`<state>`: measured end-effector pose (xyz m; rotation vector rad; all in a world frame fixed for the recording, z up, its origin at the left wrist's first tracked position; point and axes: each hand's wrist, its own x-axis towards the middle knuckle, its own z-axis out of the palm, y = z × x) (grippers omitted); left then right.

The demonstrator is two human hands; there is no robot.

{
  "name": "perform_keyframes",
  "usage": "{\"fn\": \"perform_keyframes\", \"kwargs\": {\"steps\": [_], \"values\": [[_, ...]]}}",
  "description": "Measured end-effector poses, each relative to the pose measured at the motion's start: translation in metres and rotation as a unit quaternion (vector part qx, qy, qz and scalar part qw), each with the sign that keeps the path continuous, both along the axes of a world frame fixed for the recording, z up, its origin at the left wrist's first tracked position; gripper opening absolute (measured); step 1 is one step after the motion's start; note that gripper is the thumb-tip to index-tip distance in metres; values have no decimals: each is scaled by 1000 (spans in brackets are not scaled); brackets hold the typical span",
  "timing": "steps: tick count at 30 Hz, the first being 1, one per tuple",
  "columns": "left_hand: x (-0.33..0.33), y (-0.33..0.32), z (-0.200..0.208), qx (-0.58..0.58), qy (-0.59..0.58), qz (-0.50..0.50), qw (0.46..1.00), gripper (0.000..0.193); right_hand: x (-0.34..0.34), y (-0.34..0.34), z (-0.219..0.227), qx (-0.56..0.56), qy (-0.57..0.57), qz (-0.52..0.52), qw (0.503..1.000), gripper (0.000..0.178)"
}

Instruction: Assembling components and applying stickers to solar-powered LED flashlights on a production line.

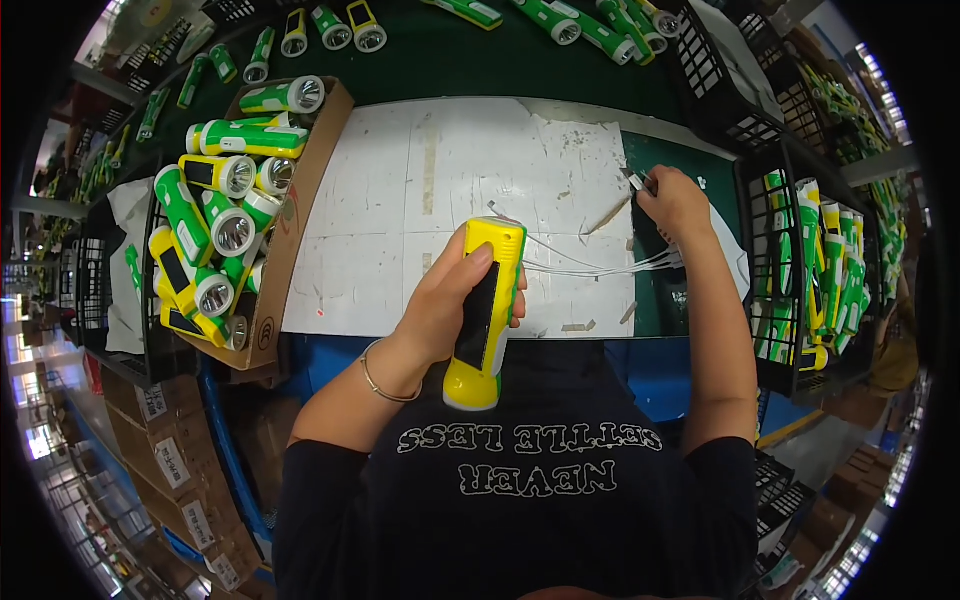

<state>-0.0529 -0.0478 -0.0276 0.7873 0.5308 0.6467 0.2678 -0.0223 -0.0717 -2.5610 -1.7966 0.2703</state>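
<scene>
Snugly, the left hand [428,305] clasped a yellow-and-green flashlight [484,310], thumb across its dark panel [474,335], fingers [520,300] curled behind to the green edge, lamp end toward the dark shirt [540,530]; the right hand [682,205] pinched a small pale piece [637,181].

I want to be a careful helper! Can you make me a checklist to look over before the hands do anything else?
1. Flashlight gripped in the left hand: ok.
2. Flashlight switched off: cannot tell, its front faces away from view.
3. Small white piece pinched by the right hand: ok.
4. White cables untangled: cannot tell, strands run close together.
5. Room in the cardboard box: not ok, other flashlights are heaped in it.
</scene>
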Motion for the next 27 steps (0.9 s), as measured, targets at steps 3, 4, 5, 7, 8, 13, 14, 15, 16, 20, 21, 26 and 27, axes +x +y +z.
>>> {"fn": "perform_keyframes", "kwargs": {"steps": [3, 4, 5, 7, 8, 13, 14, 15, 16, 20, 21, 26, 27], "values": [[-2, -3, 2, -17, -18, -5, 1000, 43, -1, 1, -1, 4, -46, 16, 999, 23], [-3, -3, 3, -33, -22, -5, 999, 47, -1, 0, 0, 11, -79, 21, 997, 22], [-4, -3, 2, -35, -22, 0, 999, 47, -2, 1, 2, 9, -79, 26, 997, 22], [-7, -3, 0, -12, 0, -9, 1000, 50, -4, -3, 13, 105, 67, 5, 992, 23], [-8, -3, -2, -15, 0, -5, 1000, 50, -7, -10, 23, 151, 191, 54, 968, 19], [-7, -5, -5, -37, -29, -8, 999, 48, -77, -60, 82, 62, 603, 130, 785, 14], [-6, -4, -5, -40, -30, -11, 999, 48, -83, -68, 86, 52, 608, 163, 775, 15], [-5, -5, -5, -39, -24, -10, 999, 46, -91, -73, 88, 54, 634, 162, 754, 14], [-4, -5, -5, -37, -18, -7, 999, 43, -97, -77, 88, 45, 641, 152, 751, 14], [-3, -7, -6, -7, 17, -11, 1000, 38, -106, -86, 78, 51, 649, 154, 744, 15], [-3, -8, -5, -4, 19, -7, 1000, 37, -109, -87, 78, 53, 645, 157, 746, 16], [-7, -12, -1, 25, 59, 10, 998, 39, -115, -89, 78, 51, 627, 155, 762, 16], [-8, -11, 1, 22, 59, 6, 998, 43, -116, -90, 77, 52, 638, 138, 756, 17]]}}
